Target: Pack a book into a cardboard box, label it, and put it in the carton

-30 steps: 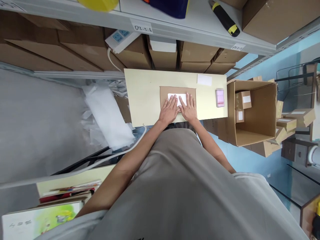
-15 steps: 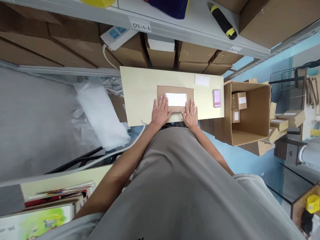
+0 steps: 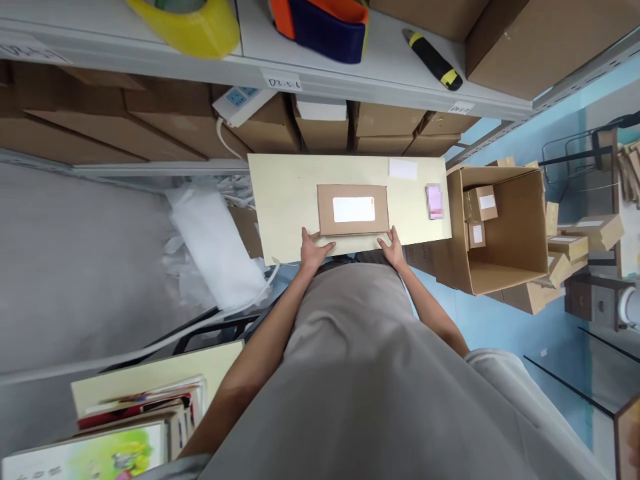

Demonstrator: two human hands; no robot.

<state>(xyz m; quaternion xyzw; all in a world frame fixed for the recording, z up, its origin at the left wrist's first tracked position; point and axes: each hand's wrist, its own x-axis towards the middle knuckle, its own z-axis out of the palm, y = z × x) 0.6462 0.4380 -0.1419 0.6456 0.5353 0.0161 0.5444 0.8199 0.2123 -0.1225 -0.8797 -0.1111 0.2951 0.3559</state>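
A closed brown cardboard box [image 3: 327,200] with a white label [image 3: 353,209] on top lies on the pale yellow tabletop [image 3: 280,200]. My left hand [image 3: 313,253] is at the box's near left corner, thumb and fingers spread apart, with fingertips close against the corner. At the near right corner, my right hand [image 3: 393,251] is also open, thumb out and fingers reaching along the side. Some fingertips of both hands are hidden by the box edge, so I cannot tell how firmly they touch it.
A white paper [image 3: 403,169] and a small pink pack [image 3: 435,201] lie right of the box. Beyond the table's right end stands a large open carton [image 3: 515,227] holding small labelled boxes. A shelf [image 3: 345,80] with a cutter [image 3: 434,61] runs along the back. White wrapping [image 3: 210,247] hangs at left.
Both hands have slid off the top of the box, back toward me and down to its near corners. The label is now fully uncovered. The camera view has tilted up slightly.
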